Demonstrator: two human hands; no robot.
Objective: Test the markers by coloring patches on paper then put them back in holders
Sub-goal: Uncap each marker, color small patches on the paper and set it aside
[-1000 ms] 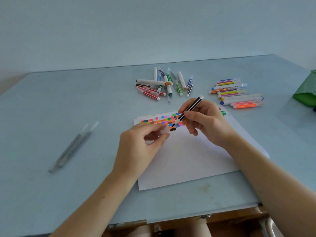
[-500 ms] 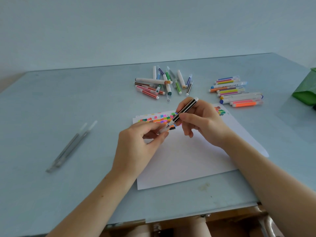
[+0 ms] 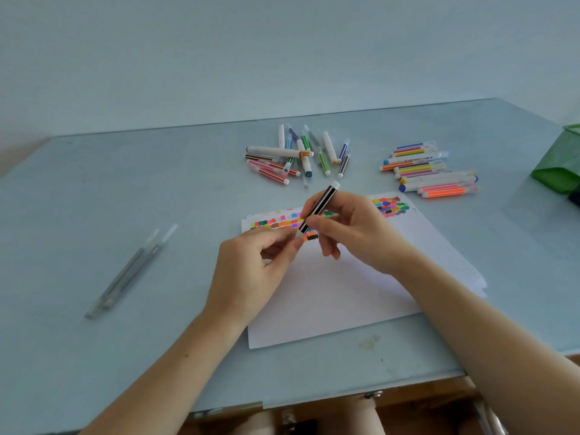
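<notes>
My right hand point(image 3: 354, 233) grips a black-and-white striped marker point(image 3: 320, 207), tilted with its tip end down toward my left hand point(image 3: 254, 271). The left thumb and fingers pinch a white cap point(image 3: 299, 235) at the marker's lower end. Both hands hover over white paper point(image 3: 339, 290), which carries a row of colored patches point(image 3: 276, 222) along its far edge and a second cluster of patches point(image 3: 390, 207) at its far right corner.
A loose pile of markers point(image 3: 298, 155) lies beyond the paper. A tidier group of markers point(image 3: 430, 171) sits to the right. Two clear pens point(image 3: 131, 271) lie at the left. A green holder point(image 3: 561, 161) stands at the table's right edge.
The marker has lifted off the paper and turned a little more upright. My left fingers have come up to its tip end with the cap.
</notes>
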